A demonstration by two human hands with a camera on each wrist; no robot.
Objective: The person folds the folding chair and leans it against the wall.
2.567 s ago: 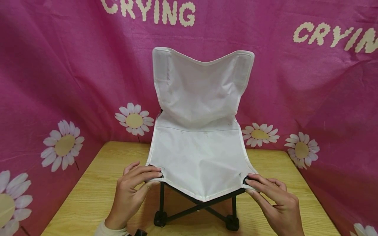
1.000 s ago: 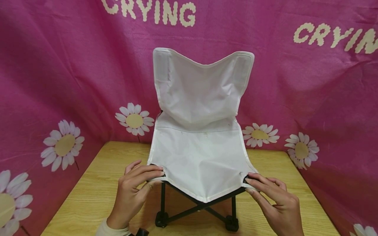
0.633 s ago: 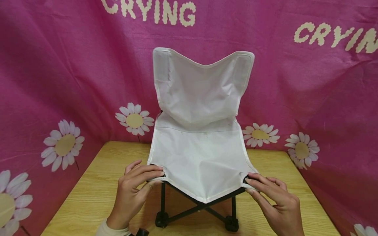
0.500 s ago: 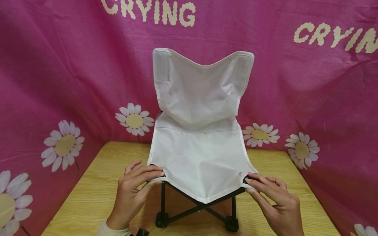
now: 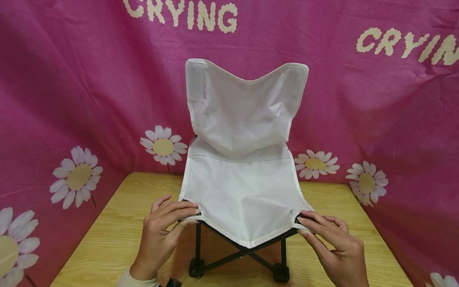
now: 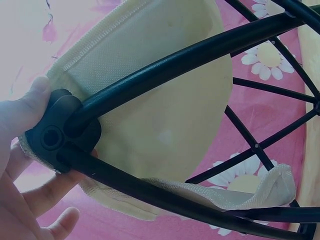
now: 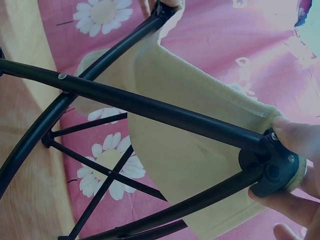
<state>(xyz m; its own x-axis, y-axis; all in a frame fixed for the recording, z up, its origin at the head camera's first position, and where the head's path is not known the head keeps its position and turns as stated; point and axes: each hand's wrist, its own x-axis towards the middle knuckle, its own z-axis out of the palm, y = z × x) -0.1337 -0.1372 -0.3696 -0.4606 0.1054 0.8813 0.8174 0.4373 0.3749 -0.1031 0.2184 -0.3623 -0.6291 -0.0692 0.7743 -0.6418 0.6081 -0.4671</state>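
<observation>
A small folding chair with a white fabric seat (image 5: pixel 242 191) and a black frame (image 5: pixel 240 255) stands on the wooden table (image 5: pixel 107 239). My left hand (image 5: pixel 163 223) pinches the seat's front left corner, thumb under and fingers on top. In the left wrist view the thumb (image 6: pixel 22 112) presses beside the black corner joint (image 6: pixel 55 132). My right hand (image 5: pixel 331 239) pinches the front right corner in the same way. In the right wrist view its fingers (image 7: pixel 300 145) hold the black joint (image 7: pixel 272 170) wrapped in fabric.
A pink cloth backdrop (image 5: pixel 71 79) with daisies and the word CRYING hangs close behind and at both sides of the table. The chair's black feet (image 5: pixel 195 267) stand near the table's front edge.
</observation>
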